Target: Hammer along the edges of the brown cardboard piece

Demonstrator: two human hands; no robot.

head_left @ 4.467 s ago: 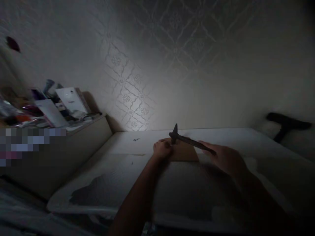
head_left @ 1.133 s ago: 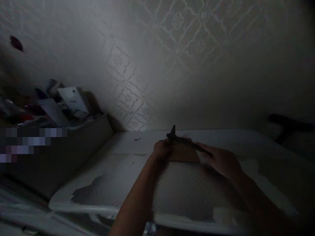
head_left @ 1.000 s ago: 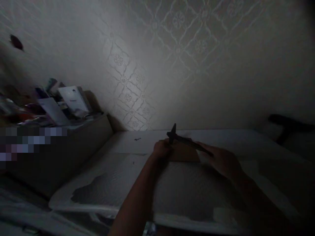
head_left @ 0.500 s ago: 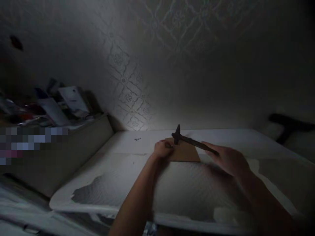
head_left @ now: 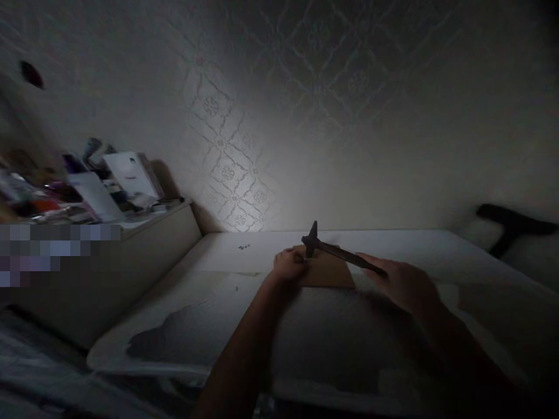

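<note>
1 dark hammer (head_left: 343,253), slim handle, wedge-ended head; 1 flat brown board (head_left: 329,273) on the white, patchy desk (head_left: 187,291). Right grip (head_left: 402,281) wrapped round the handle. Left grip (head_left: 287,265) curled at the board's left side, hammer head just right of it; can't tell if it's pinching anything. Small dark bits (head_left: 244,247) farther left, too tiny to count.

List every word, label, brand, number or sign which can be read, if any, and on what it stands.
Readable text: none.
White rectangular box on the pale cabinet: small marks, too blurred to read.
Dark long-handled hammer and flat brown board: no lettering visible.
</note>
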